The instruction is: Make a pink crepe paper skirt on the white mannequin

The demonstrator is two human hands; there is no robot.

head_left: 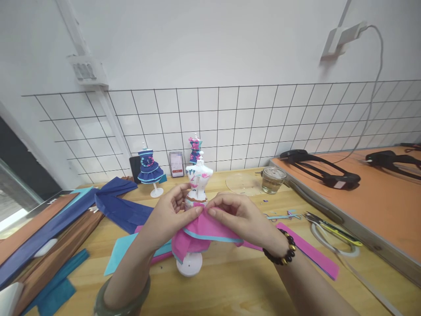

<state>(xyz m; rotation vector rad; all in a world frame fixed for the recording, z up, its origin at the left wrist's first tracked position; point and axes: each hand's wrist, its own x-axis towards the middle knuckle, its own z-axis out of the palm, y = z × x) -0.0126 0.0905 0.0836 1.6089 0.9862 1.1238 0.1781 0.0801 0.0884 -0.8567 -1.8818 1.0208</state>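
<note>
Pinching a pink paper skirt point(200, 230) at the waist of a white mannequin point(198, 184) mid-bench, the left hand point(167, 215) and right hand point(241, 215) press their fingers together on it.

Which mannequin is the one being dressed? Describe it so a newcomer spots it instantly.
On the wooden table, find the small white mannequin on a round white base, nearest the camera. The left hand and right hand pinch a pink paper skirt with a light-blue edge around its waist. The two mannequins behind wear finished blue dresses, untouched.
</note>
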